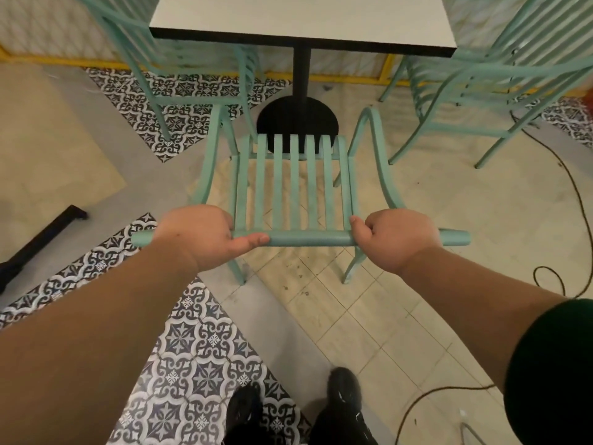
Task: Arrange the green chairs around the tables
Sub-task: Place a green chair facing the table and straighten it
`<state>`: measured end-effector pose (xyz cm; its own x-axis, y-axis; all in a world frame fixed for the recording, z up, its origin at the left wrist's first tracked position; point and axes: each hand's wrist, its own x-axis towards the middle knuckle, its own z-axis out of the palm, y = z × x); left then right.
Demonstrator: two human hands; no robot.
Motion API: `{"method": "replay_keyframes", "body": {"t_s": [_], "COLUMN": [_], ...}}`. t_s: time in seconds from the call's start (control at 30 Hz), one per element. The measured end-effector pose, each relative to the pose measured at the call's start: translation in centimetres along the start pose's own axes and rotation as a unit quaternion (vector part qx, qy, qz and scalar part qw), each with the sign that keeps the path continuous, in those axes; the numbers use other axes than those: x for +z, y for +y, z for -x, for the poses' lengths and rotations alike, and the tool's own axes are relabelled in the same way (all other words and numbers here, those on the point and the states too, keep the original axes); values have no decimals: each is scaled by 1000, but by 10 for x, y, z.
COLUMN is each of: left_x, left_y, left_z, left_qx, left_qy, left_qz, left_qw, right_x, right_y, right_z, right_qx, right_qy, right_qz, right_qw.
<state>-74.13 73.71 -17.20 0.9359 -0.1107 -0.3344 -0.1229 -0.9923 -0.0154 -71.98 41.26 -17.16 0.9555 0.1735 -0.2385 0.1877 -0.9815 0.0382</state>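
A green slatted chair (293,187) stands right in front of me, facing a white-topped table (301,17) with a black post and round base. My left hand (200,234) grips the left part of the chair's top back rail. My right hand (393,239) grips the right part of the same rail. The front of the seat sits just short of the table base. Two more green chairs flank the table: one at the left (179,59), one at the right (487,75).
A dark cable (574,194) runs across the tiled floor at the right and loops near my right arm. A black bar (41,239) lies on the floor at the left. My black shoes (295,409) stand behind the chair. A yellow strip edges the floor behind the table.
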Motion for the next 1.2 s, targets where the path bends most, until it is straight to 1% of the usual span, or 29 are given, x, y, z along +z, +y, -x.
{"method": "replay_keyframes", "body": {"t_s": [0.27,0.43,0.63,0.73,0.83,0.87,0.9,0.97,1.0,1.03,1.07,1.13,1.2], "left_x": [-11,-17,-22,-25,-29,-29,-28,-24,-22,-22,-22,-22,-25], "left_y": [-3,-11,-23,-26,-26,-26,-25,-18,-11,-4,3,13,14], "left_z": [-23,-42,-56,-61,-66,-64,-62,-56,-52,-50,-50,-56,-65], "left_qx": [2,6,10,3,-11,-16,-19,-27,-26,-23,-17,-13,-13], "left_qy": [15,10,17,5,-7,9,46,128,149,145,121,70,47], "left_qz": [-15,-4,4,17,22,15,4,-9,-3,4,13,15,6], "left_qw": [1000,1000,1000,1000,1000,1000,999,991,988,989,992,997,999], "right_x": [-1,-4,-9,-10,-13,-14,-15,-20,-22,-24,-25,-23,-19], "right_y": [3,1,-4,-4,-2,0,2,7,9,9,8,3,-1], "right_z": [-26,-46,-64,-68,-73,-73,-73,-70,-69,-68,-69,-71,-76], "right_qx": [-3,-5,-16,-18,-19,-21,-26,-44,-55,-64,-70,-73,-77], "right_qy": [31,47,48,47,27,21,25,89,119,124,104,40,16], "right_qz": [4,-1,-7,-15,-40,-59,-76,-63,-38,-18,-13,-32,-30], "right_qw": [1000,999,999,999,999,998,996,993,991,990,992,996,996]}}
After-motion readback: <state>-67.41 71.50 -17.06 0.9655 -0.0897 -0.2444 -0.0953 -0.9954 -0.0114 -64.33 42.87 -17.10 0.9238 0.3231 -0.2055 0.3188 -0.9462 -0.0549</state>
